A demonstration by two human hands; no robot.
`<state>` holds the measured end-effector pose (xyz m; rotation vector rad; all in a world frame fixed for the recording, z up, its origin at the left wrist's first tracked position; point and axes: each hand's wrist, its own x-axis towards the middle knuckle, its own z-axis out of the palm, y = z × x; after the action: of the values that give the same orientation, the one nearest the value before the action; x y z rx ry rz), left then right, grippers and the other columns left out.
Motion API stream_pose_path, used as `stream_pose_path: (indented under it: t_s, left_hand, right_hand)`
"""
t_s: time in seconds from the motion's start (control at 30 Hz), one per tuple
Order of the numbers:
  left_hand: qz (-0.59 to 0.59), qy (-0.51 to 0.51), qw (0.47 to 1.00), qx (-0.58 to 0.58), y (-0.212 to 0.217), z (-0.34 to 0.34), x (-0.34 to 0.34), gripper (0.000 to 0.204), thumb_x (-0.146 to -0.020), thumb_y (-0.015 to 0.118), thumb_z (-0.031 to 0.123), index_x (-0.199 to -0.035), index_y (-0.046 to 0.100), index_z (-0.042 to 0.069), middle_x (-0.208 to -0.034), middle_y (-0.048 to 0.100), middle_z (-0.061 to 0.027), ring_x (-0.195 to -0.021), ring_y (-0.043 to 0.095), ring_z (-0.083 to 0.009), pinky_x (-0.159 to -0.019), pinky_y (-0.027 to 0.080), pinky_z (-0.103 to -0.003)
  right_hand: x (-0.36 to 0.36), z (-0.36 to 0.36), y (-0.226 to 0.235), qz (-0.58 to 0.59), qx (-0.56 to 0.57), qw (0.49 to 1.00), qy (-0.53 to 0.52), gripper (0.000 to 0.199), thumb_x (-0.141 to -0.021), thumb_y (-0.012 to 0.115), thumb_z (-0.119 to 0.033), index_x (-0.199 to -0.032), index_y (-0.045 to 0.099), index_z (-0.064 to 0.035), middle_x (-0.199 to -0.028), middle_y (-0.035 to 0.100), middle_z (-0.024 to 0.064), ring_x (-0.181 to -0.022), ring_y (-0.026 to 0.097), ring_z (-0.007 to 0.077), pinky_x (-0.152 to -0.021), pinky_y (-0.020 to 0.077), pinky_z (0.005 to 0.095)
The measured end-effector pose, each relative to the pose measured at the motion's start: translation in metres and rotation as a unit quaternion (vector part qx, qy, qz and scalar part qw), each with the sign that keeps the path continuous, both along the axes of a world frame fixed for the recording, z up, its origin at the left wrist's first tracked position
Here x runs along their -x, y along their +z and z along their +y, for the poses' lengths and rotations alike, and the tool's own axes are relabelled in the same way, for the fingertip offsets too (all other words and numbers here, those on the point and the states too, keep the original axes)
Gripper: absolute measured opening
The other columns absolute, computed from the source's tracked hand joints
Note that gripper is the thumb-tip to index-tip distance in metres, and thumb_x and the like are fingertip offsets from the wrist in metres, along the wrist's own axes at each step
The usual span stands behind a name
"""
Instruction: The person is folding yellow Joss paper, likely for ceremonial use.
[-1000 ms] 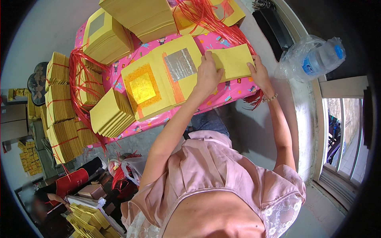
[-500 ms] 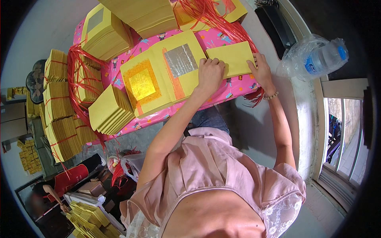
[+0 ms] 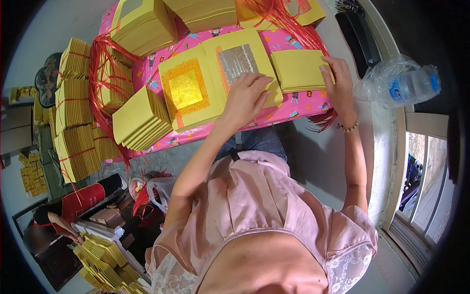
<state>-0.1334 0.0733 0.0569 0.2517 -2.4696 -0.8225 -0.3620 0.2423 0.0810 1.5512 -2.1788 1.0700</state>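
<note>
Silver-foil sheet [image 3: 238, 62] under left hand [image 3: 246, 94], small yellow stack [image 3: 298, 71] under right hand [image 3: 339, 78].

Left hand spread flat, fingers wide, pressing lower edge of silver-foil sheet atop its yellow pile at centre of pink patterned tabletop [image 3: 298, 105]. Right hand curled over right edge of small yellow stack just beside it, fingertips on top, thumb hidden, so grip not certain. Best done, by the look of it, with light even pressure, sliding only the top sheet, edges kept square. Gold-foil sheet [image 3: 185, 89] touching on the left. Further out: fanned yellow pile [image 3: 141, 119], bundles tied with red string [image 3: 77, 122], loose red strings [image 3: 281, 17], clear plastic bottle [image 3: 399, 83] on the sill.
</note>
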Motion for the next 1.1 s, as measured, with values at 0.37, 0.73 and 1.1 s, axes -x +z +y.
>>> stream_pose_path:
  t_s: [0.37, 0.73, 1.1]
  left_hand:
    - [-0.076, 0.083, 0.994, -0.006, -0.009, -0.006, -0.071, 0.042, -0.074, 0.081, 0.022, -0.11, 0.067, 0.005, -0.11, 0.059, -0.0114, -0.105, 0.053, -0.0314, -0.091, 0.045, -0.042]
    - [-0.068, 0.087, 0.993, -0.039, -0.019, -0.011, -0.079, 0.033, -0.075, 0.079, 0.013, -0.105, 0.067, 0.005, -0.107, 0.065, -0.0095, -0.103, 0.057, -0.031, -0.09, 0.048, -0.04]
    - [-0.028, 0.083, 0.985, -0.149, -0.02, -0.019, -0.089, 0.017, -0.082, 0.075, 0.012, -0.094, 0.071, 0.001, -0.107, 0.071, -0.014, -0.101, 0.066, -0.0307, -0.086, 0.054, -0.038]
  right_hand:
    - [-0.055, -0.041, 0.002, 0.069, -0.221, 0.937, 0.262, 0.036, -0.075, 0.077, -0.023, -0.106, 0.065, -0.008, -0.103, 0.061, 0.0066, -0.103, 0.056, 0.0251, -0.09, 0.042, 0.0392]
    - [-0.053, -0.046, -0.012, 0.106, -0.203, 0.927, 0.297, 0.028, -0.075, 0.077, -0.023, -0.098, 0.068, -0.0094, -0.096, 0.063, 0.0035, -0.097, 0.058, 0.0225, -0.089, 0.0421, 0.0378]
    - [-0.052, -0.052, -0.007, 0.062, -0.167, 0.937, 0.301, 0.011, -0.087, 0.068, -0.019, -0.087, 0.069, -0.0078, -0.09, 0.063, 0.0037, -0.094, 0.057, 0.0222, -0.084, 0.0403, 0.0375]
